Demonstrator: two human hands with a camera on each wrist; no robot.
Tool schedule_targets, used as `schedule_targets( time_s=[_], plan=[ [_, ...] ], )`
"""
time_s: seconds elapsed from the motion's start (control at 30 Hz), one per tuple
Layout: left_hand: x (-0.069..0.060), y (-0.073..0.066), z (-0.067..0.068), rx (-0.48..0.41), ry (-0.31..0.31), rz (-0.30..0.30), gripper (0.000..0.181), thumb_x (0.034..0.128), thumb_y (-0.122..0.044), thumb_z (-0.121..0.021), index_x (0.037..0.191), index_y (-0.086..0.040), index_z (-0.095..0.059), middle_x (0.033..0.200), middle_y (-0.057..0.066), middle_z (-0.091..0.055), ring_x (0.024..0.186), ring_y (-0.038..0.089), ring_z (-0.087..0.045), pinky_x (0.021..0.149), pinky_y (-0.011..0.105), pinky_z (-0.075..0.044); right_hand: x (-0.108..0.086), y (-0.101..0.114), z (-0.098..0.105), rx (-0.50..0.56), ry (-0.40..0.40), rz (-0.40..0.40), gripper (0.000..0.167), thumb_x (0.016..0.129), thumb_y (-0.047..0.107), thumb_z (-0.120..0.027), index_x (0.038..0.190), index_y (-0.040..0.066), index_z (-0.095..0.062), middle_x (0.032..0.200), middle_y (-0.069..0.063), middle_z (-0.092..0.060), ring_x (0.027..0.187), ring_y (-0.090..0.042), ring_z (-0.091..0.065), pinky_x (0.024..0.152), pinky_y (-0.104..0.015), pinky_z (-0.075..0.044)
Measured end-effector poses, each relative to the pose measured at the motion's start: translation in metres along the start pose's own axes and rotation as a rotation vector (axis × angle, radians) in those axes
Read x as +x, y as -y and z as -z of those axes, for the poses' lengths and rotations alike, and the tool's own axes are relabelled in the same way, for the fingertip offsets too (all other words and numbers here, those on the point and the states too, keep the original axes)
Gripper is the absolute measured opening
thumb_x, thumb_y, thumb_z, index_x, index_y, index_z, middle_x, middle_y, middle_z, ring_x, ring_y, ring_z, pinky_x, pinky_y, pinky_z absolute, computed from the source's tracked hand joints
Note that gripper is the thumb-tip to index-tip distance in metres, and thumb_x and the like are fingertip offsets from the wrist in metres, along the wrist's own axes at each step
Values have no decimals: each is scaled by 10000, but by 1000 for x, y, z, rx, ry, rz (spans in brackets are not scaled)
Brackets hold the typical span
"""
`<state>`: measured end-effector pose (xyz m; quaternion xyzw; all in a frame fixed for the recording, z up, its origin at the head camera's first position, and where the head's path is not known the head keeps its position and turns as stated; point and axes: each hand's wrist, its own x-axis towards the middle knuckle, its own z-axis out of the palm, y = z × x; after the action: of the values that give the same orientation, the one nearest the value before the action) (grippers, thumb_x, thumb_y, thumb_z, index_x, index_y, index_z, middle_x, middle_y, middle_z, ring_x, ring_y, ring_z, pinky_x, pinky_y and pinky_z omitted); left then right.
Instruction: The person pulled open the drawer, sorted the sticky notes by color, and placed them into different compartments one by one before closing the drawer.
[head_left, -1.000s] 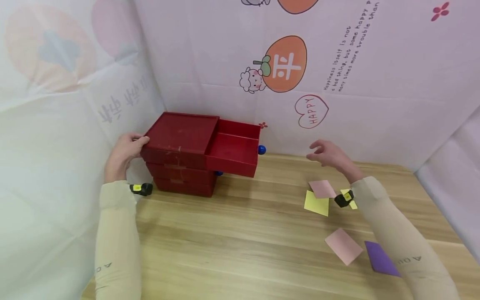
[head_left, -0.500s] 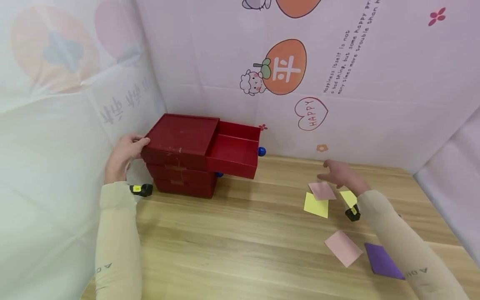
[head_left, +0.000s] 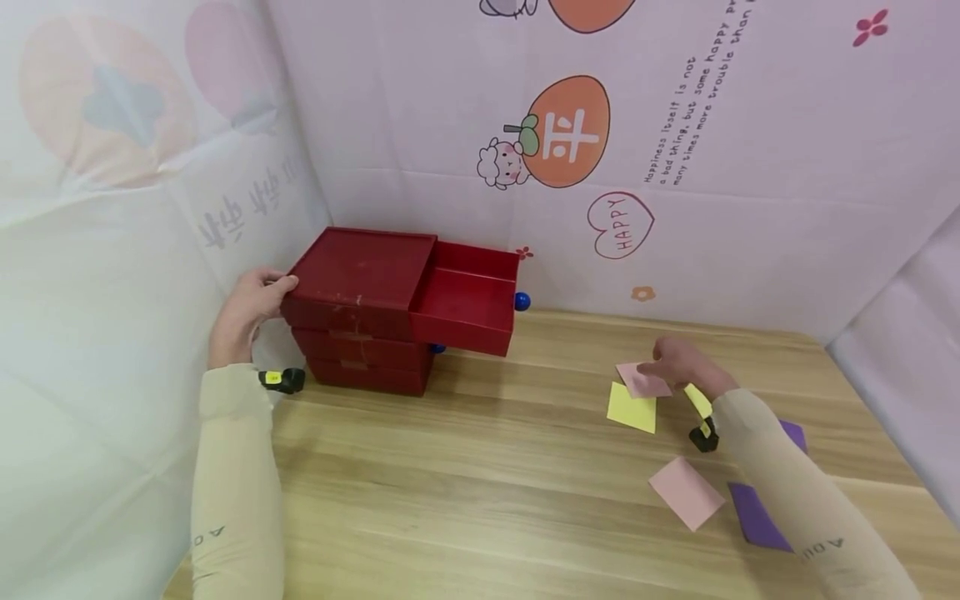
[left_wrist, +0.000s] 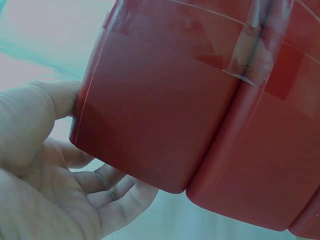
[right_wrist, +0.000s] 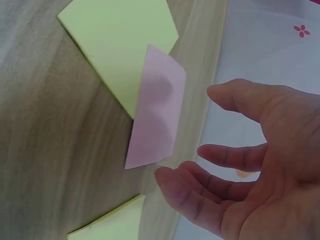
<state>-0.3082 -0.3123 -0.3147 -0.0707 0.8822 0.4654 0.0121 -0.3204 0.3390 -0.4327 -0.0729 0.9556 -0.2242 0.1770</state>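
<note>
The red drawer unit [head_left: 360, 267] stands at the back left, its top drawer [head_left: 465, 302] pulled out to the right, a blue knob [head_left: 522, 302] on its front. My left hand [head_left: 251, 312] grips the unit's back top corner; in the left wrist view the thumb of that hand [left_wrist: 45, 150] is on one face and the fingers curl round the edge. My right hand [head_left: 686, 365] hovers by a pink paper [head_left: 639, 381], which overlaps a yellow paper [head_left: 632, 408]. The right wrist view has the hand [right_wrist: 250, 160] beside the pink paper [right_wrist: 157, 110], fingers loosely bent, holding nothing.
Another pink paper [head_left: 686, 493] and a purple paper [head_left: 759, 518] lie nearer the front right. Partly behind the right forearm are a second yellow paper [head_left: 697, 400] and a purple one [head_left: 793, 433]. Printed cloth walls [head_left: 420, 100] border the wooden table [head_left: 450, 467].
My right hand has come down from beside the back wall to the pink paper. The left hand has kept its grip on the drawer unit, and the drawer remains pulled out.
</note>
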Motion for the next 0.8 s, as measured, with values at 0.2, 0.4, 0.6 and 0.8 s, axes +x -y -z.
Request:
schedule_targets(
  time_s=[0.2, 0.4, 0.6, 0.8],
  plan=[
    [0, -1, 2, 1, -9, 0, 621, 1019, -385, -418, 1410, 96, -395, 1245, 190, -500, 772, 5, -549, 694, 170, -499, 6, -9, -6, -9, -8, -28, 316, 943, 257, -577, 950, -47, -492, 632, -39, -523, 525, -132, -495, 509, -273, -440],
    [-1, -2, 2, 1, -6, -6, 612, 1017, -380, -418, 1409, 90, -404, 1242, 180, -500, 772, -3, -545, 696, 164, -495, 10, -14, -12, 0, -10, -82, 354, 902, 301, -609, 958, -31, -499, 666, -28, -494, 569, -135, -456, 518, -265, -399],
    [0, -1, 2, -9, -10, -24, 599, 1016, -363, -422, 1399, 98, -414, 1167, 136, -516, 719, -31, -550, 678, 166, -505, 14, -14, -15, 8, -15, -103, 320, 861, 293, -662, 826, 30, -483, 579, 29, -432, 499, -94, -396, 482, -243, -340],
    [1, 2, 0, -26, -6, -20, 589, 1015, -368, -438, 1389, 86, -427, 1071, 67, -541, 716, -11, -573, 685, 185, -518, 17, -16, -16, -30, -10, -118, 324, 861, 261, -681, 818, 26, -463, 579, 40, -401, 501, -100, -390, 493, -243, -342]
  ],
)
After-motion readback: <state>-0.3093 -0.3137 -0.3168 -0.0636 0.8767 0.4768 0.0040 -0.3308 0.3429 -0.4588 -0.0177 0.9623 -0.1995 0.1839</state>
